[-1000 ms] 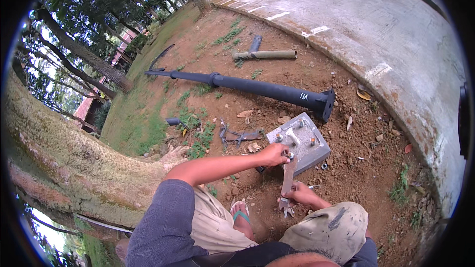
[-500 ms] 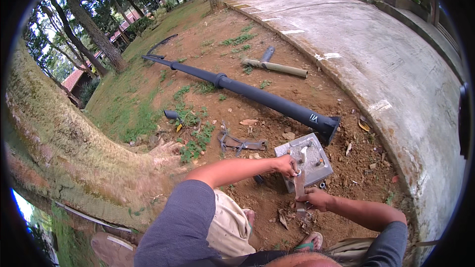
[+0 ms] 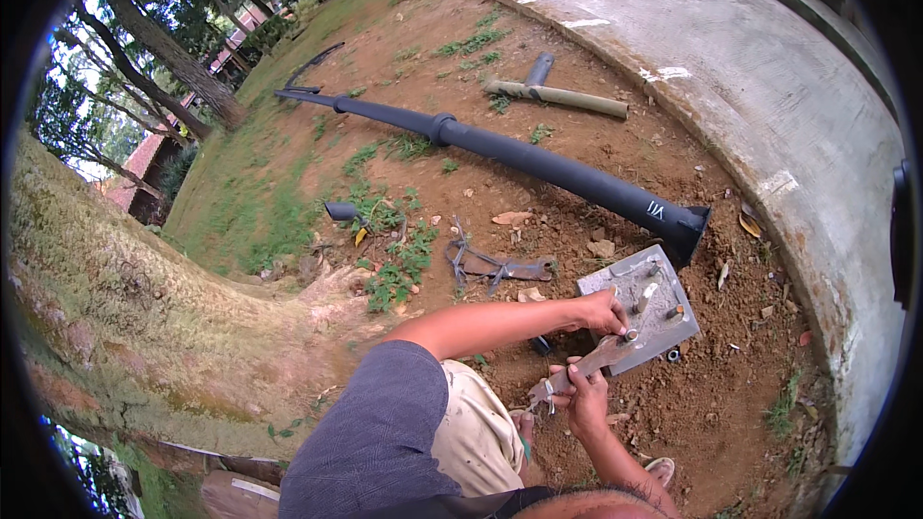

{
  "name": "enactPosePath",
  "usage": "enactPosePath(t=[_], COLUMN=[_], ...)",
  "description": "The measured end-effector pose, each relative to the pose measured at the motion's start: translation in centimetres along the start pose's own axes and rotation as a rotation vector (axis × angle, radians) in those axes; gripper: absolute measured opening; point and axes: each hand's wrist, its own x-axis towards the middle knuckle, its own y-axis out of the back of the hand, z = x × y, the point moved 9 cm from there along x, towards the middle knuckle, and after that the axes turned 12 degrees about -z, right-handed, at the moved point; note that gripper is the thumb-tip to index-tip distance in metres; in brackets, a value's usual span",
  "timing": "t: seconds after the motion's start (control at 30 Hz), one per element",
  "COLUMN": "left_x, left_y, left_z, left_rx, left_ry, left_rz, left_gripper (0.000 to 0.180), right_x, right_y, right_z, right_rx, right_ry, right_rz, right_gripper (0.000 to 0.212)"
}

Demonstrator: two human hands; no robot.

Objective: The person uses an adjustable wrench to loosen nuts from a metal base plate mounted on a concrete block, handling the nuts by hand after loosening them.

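We should keep the wrench (image 3: 598, 358) flat at the block's (image 3: 685, 327) near bolt (image 3: 631, 334): right hand (image 3: 585, 392) clamped on its handle, left hand (image 3: 604, 312) beside the bolt, can't tell if pinching.

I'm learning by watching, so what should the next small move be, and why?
Probably settle the end of the wrench squarely around the nearest bolt before turning. The right grip holds the handle, the left grip is right beside that bolt, and the wrench's end already lies at it on the concrete block; whether it is fully seated can't be seen.
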Motion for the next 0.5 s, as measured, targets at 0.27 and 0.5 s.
enactPosePath(t=[0.27,0.5], left_x=[-1.7,-1.8], left_y=[-0.2,-0.1], left_z=[-0.1,-1.1], left_rx=[-0.174,-0.486], left_ry=[0.111,0.024], left_rz=[0.036,-0.001], left_gripper=[0.027,0.025], right_x=[0.8,1.9], right_y=[-0.5,-0.8], right_z=[0.2,-0.9], right_rx=[-0.113,-0.160], right_ry=[0.122,0.118], right_rz=[0.206,0.158], right_gripper=[0.032,0.032])
